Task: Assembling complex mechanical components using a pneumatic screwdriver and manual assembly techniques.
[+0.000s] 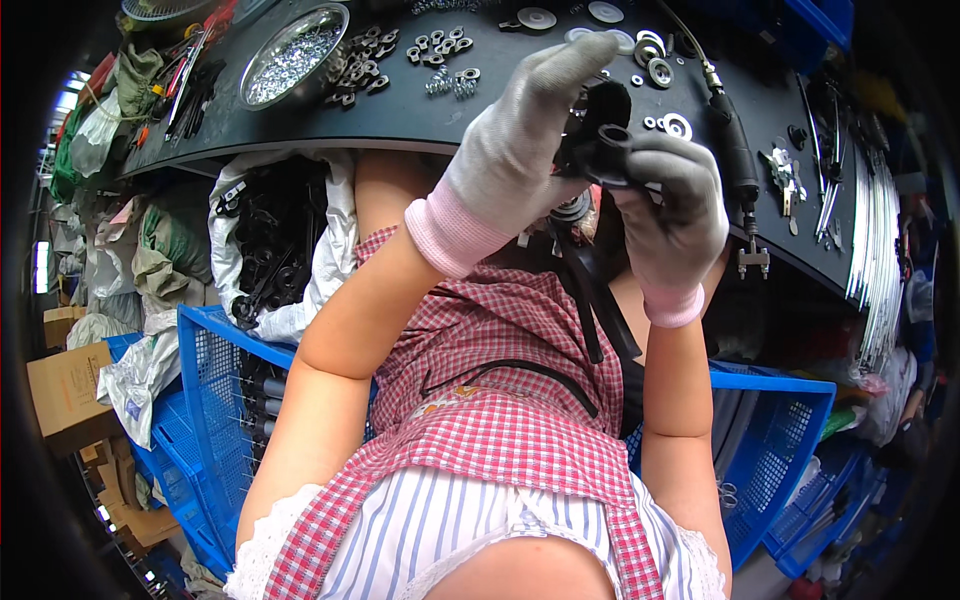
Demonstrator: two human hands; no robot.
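Both my hands wear grey-white gloves with pink cuffs and meet above the table's front edge. Between them is a black plastic part with a round tubular end [606,152]. My left hand [520,135] closes on it from the left, thumb below and fingers above. On the other side, the bent fingers of my right hand [678,205] grip it near the tube. Some of the part is hidden behind the gloves. Black straps [592,295] hang beneath, over my checked apron; I cannot tell whether they join the part.
On the dark table [420,115] stand a metal bowl [295,58] of small shiny pieces, black-and-metal fittings [362,68], springs [452,84] and washers [660,72]. A pneumatic driver [735,150] lies at right. Below are a white sack [335,235] of black parts and blue crates [770,450].
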